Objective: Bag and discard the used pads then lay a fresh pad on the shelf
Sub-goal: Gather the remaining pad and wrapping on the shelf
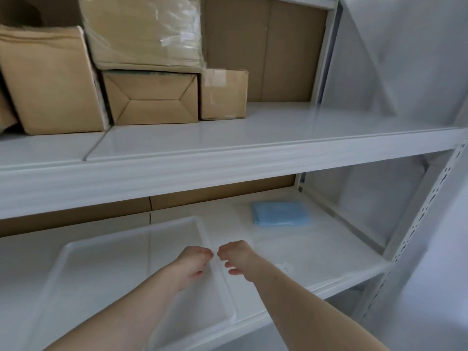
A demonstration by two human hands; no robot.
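Two hands over the white tray (pixel 76 252), left hand (pixel 193 262) and right hand (pixel 236 254) grip unclear, fingers curled, blurred.

No legible text, label, brand, number or sign anywhere. Plain brown faces on the cardboard boxes (pixel 151 97) of the upper shelf (pixel 228 138), with only clear tape and plastic wrap; no print to be made out on the folded blue pad (pixel 280 213).
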